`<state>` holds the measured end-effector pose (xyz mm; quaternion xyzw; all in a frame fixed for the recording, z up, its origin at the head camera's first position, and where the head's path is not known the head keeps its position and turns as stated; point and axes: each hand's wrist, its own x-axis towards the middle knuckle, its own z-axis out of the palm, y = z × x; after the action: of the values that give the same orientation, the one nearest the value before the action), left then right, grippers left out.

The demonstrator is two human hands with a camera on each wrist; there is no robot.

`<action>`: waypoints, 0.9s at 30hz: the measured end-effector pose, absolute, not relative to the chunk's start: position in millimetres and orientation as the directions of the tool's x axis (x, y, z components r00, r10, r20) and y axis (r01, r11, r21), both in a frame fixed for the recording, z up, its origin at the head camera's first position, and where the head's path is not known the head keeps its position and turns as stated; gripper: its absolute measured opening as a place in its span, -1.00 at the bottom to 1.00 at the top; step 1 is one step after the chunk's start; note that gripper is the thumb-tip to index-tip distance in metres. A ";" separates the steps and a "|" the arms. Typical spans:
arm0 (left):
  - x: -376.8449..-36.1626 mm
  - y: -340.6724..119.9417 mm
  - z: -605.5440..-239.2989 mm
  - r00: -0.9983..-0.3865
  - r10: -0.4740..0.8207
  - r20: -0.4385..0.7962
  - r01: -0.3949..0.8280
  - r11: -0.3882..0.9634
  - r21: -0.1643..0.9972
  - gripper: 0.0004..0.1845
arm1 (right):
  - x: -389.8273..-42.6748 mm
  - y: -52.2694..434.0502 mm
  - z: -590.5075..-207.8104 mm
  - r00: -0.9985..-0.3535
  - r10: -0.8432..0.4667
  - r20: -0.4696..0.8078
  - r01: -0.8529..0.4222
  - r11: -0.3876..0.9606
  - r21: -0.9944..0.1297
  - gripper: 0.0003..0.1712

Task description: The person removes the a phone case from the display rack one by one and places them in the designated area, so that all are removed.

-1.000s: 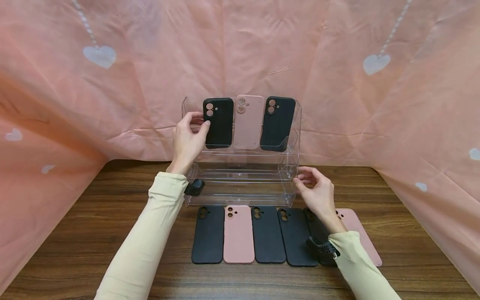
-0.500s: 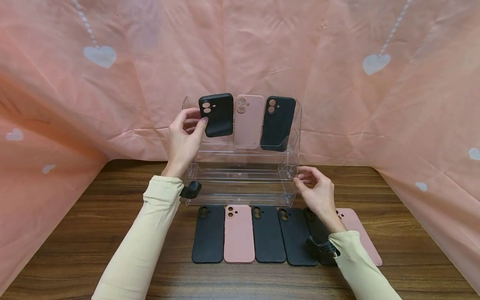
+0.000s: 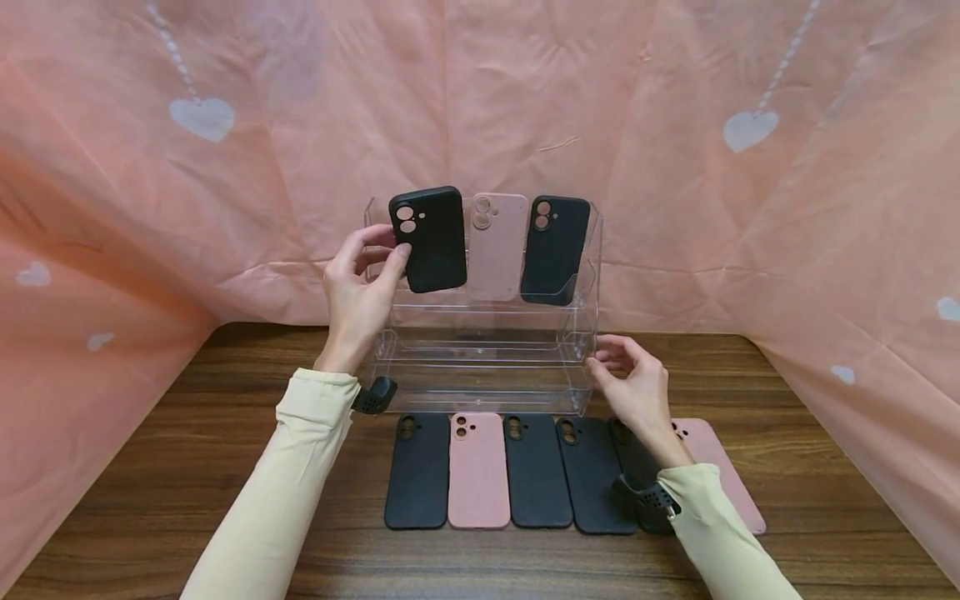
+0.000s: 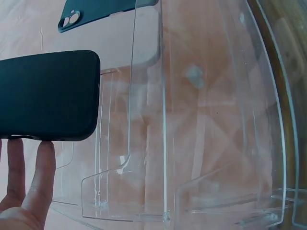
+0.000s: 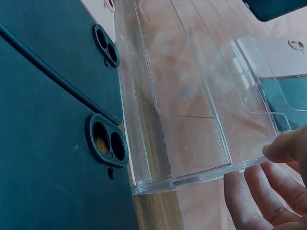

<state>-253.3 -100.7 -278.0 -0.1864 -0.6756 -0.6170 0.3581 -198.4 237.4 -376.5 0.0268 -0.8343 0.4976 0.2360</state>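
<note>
My left hand [image 3: 358, 287] pinches a black phone case [image 3: 435, 242] by its left edge, thumb on the face with the camera holes. Slightly tilted, the case overlaps the top tier of a clear acrylic stand [image 3: 480, 402] in the head view. In the left wrist view, the lower end of the black case [image 4: 53, 96] shows in front of the clear tiers. Upright in the top tier stand a pink phone case [image 3: 498, 250] and another black phone case [image 3: 557, 250]. My right hand [image 3: 636, 387] grips the stand's right side edge between thumb and fingers.
Before the stand, a row of phone cases lies flat on the wooden table [image 3: 225, 467]: several black ones [image 3: 417, 475] and pink cases at second place [image 3: 480, 479] and far right [image 3: 720, 467]. My right forearm covers part of the row. Pink cloth [image 3: 660, 167] hangs behind and at both sides.
The left black case has risen out of line with its neighbours, tilted, and shifted left and nearer with my left hand; its lower end has since dropped again. My right hand stays put.
</note>
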 end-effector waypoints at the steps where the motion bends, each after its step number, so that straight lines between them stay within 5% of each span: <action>1: -251.7 -100.9 -278.9 -0.675 -0.184 0.714 0.696 0.161 0.700 -0.68 | -198.6 237.6 -376.7 -0.887 0.190 0.421 -0.279 0.507 -0.816 -0.65; 10: -240.3 -104.9 -288.9 -0.673 -0.141 0.726 0.707 0.165 0.688 -0.63 | -200.1 236.2 -377.9 -0.891 0.189 0.412 -0.276 0.495 -0.824 -0.65; 27: -219.1 -118.2 -319.5 -0.811 -0.059 0.582 0.568 0.164 0.807 -0.64 | -202.9 235.5 -379.8 -0.884 0.200 0.423 -0.271 0.519 -0.811 -0.66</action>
<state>-219.1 -118.2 -319.5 -0.1767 -0.7200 -0.6221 0.2518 -202.9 235.5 -379.8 0.0210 -0.8377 0.4899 0.2404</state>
